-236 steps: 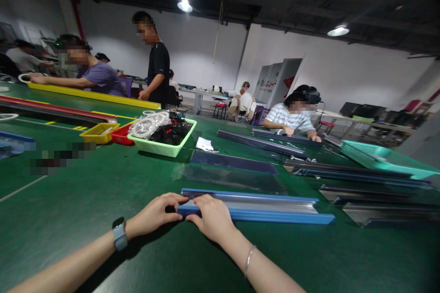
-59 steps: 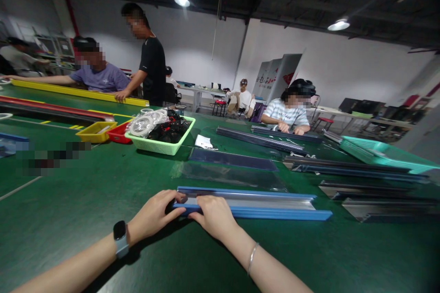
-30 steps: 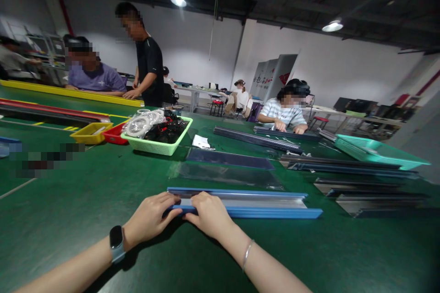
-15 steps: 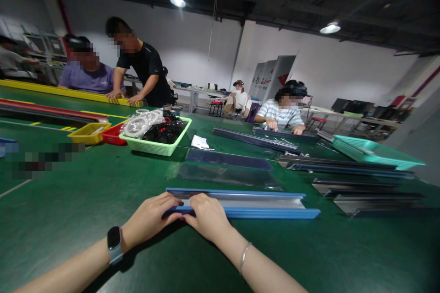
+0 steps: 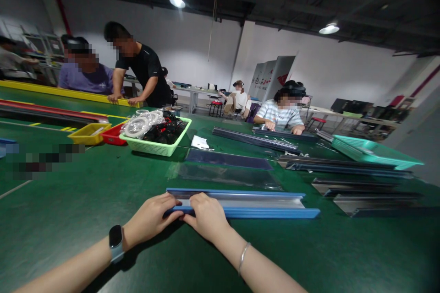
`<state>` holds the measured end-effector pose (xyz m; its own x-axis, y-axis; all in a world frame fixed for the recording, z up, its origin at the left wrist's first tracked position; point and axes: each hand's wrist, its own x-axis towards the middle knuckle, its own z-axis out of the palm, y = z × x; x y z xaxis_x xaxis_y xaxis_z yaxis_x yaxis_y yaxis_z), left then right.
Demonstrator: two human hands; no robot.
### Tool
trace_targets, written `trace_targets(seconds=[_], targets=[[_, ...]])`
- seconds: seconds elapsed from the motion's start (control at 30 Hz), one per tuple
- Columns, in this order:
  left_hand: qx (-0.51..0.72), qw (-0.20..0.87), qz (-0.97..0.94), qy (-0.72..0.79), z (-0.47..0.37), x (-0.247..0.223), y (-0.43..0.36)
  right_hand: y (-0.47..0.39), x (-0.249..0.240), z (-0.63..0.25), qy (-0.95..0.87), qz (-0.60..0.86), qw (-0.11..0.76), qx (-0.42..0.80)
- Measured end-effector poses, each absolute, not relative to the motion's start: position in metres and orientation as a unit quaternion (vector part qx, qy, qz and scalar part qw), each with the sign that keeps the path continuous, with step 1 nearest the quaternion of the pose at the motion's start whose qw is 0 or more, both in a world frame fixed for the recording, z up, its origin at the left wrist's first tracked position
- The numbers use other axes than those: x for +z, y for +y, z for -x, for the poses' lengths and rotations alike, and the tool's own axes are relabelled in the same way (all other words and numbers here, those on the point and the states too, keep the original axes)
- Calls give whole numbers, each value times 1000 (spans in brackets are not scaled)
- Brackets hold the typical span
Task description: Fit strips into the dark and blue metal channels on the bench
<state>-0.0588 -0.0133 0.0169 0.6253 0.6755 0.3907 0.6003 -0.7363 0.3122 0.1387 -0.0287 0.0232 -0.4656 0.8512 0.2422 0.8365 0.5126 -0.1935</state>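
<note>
A blue U-shaped channel profile [image 5: 268, 213] with a pale inner floor lies lengthwise on the green table in front of me. My left hand [image 5: 153, 215], with a dark-faced band on its wrist, is closed round the channel's left end. Close beside it, my right hand [image 5: 208, 215] grips the near wall, its fingers curled down inside the channel and its thumb on the outer face. The two thumbs meet at the near wall. My fingertips inside the channel are hidden. Just beyond lie clear flat sheets [image 5: 227, 175] and a dark bluish strip [image 5: 228, 159].
A light green basket [image 5: 154, 147] holds bagged white rings and black parts, with red [image 5: 114, 134] and yellow [image 5: 87, 134] trays beside it. Dark metal profiles [image 5: 343, 165] lie at right, near a turquoise basket [image 5: 398, 158]. Co-workers [image 5: 140, 71] are at the table's far side.
My hands keep the same hold on the blue channel, with only a slight shift of the left wrist. The channel stays in place.
</note>
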Motion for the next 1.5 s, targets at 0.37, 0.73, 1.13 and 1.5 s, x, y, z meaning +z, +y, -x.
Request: trace_targets(seconds=[0.37,0.73,1.13,1.5], targets=[[258,54,-903,340,59,12,-11,-28,20,-138,-857,492,154,12],[244,74,-896,363,59,12,-11,-29,22,-138,-857,492,156,6],[215,52,-901,373,57,14,-11,-29,22,-138,-857,492,153,8],[181,29,-902,391,56,15,-7,-28,31,-140,-870,473,142,-18]])
